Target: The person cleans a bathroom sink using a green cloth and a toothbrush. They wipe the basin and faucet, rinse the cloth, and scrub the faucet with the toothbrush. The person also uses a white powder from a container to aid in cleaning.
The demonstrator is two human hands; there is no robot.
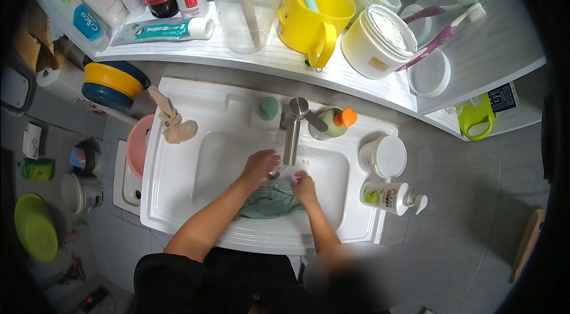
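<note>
The grey-green cloth [270,202] lies bunched in the basin on the person's side of the faucet [292,133], its long axis running roughly side to side, the right end slanting slightly toward the spout. Well left of the faucet, a pink basin [138,146] stands beside the white sink [202,232], and a beige cloth [172,122] rests on the sink's left rim; right of the faucet come an orange-topped bottle [336,121], a lidded white tub [389,157] and grey tiles [445,195]. The left hand [261,168], just left of the spout and beyond the cloth, looks loosely unclenched, nothing visible in it; the right hand [303,187], right of the spout, curls at the cloth's upper right edge, whether gripping I cannot tell.
</note>
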